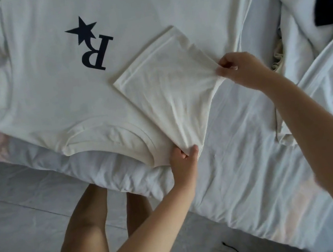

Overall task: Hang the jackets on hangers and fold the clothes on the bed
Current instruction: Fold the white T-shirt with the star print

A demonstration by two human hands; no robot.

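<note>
Lying across the frame's centre on the bed (pixel 241 146), the white T-shirt (pixel 57 88) has its sleeve (pixel 166 86) folded inward, pinched by the left hand (pixel 183 162) below and the right hand (pixel 239 70) at right.

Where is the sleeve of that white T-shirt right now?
In the head view the sleeve lies folded inward over the white T-shirt, right of the star-and-R print, pinched by the left hand and right hand.

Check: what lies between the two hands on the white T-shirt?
Head view: between the left hand and right hand lies only the folded-over sleeve of the white T-shirt with the dark star-and-R print, pinched by both.
</note>
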